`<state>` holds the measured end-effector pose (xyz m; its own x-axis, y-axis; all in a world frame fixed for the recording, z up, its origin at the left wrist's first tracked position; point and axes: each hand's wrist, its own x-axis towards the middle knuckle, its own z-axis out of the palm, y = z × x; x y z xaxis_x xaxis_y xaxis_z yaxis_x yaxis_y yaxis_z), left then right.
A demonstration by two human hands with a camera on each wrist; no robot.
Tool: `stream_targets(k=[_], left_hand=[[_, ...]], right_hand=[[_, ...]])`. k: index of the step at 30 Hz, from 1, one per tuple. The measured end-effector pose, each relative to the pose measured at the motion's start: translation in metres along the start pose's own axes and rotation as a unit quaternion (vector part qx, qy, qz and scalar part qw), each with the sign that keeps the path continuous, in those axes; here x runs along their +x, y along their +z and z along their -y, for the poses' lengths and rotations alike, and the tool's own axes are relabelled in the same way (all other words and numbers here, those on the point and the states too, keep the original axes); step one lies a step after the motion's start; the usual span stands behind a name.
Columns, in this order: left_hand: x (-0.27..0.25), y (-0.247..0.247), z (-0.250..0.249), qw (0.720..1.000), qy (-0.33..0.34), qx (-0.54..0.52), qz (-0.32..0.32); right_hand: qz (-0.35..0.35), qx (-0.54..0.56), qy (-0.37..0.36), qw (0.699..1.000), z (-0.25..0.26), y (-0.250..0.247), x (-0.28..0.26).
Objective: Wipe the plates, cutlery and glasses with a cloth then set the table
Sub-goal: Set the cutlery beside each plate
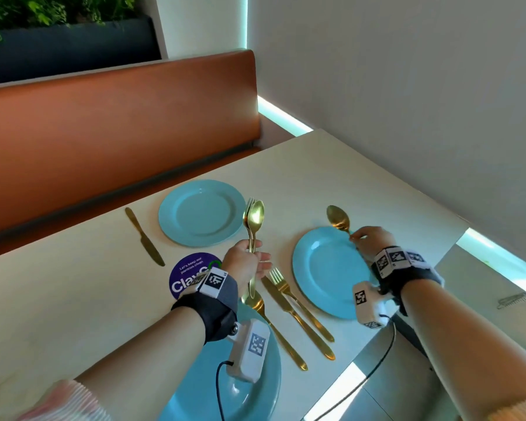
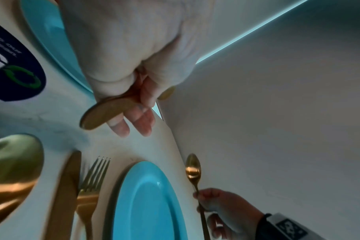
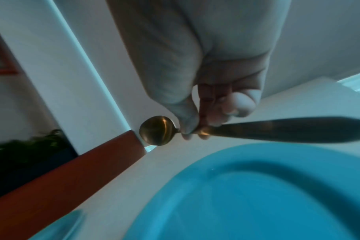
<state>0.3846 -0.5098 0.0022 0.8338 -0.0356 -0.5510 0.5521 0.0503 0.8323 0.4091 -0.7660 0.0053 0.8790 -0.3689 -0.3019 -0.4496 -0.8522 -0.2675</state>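
Observation:
My left hand [image 1: 255, 253] grips a gold fork and spoon [image 1: 253, 218] together by their handles, heads up, between the far blue plate [image 1: 201, 212] and the right blue plate [image 1: 328, 271]. In the left wrist view their handle ends [image 2: 105, 113] stick out below the fingers. My right hand [image 1: 355, 237] pinches a small gold spoon [image 1: 338, 218] by its neck over the right plate's far rim; the right wrist view shows the spoon [image 3: 156, 130] above the plate [image 3: 257, 194]. A third blue plate [image 1: 255, 399] lies under my left wrist.
A gold knife [image 1: 145, 237] lies left of the far plate. A knife and fork pair [image 1: 298, 311] and another fork [image 1: 278, 332] lie between the near plates. A purple round sticker [image 1: 189, 273] is on the table [image 1: 73, 299]. An orange bench [image 1: 119, 126] and the wall border it.

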Motion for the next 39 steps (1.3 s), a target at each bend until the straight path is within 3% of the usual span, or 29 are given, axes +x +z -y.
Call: stream_targets(k=[5, 9, 19, 30, 39], left_hand=[[0.019, 0.014, -0.005, 1.000, 0.003, 0.003, 0.007], [0.032, 0.021, -0.002, 1.000, 0.000, 0.014, 0.007], [0.050, 0.024, 0.005, 1.000, -0.018, -0.006, 0.023], [0.062, 0.018, 0.010, 1.000, -0.017, -0.004, 0.015], [0.064, 0.012, 0.011, 1.000, -0.014, -0.017, 0.005]], right_hand=[[-0.011, -0.130, 0.051, 0.990, -0.049, -0.004, 0.039], [-0.003, -0.151, 0.079, 0.985, -0.069, 0.004, 0.063], [0.019, -0.120, 0.098, 0.988, -0.090, 0.025, 0.092], [-0.035, -0.089, 0.106, 0.990, -0.081, 0.038, 0.118], [-0.037, -0.075, 0.125, 0.989, -0.073, 0.034, 0.113]])
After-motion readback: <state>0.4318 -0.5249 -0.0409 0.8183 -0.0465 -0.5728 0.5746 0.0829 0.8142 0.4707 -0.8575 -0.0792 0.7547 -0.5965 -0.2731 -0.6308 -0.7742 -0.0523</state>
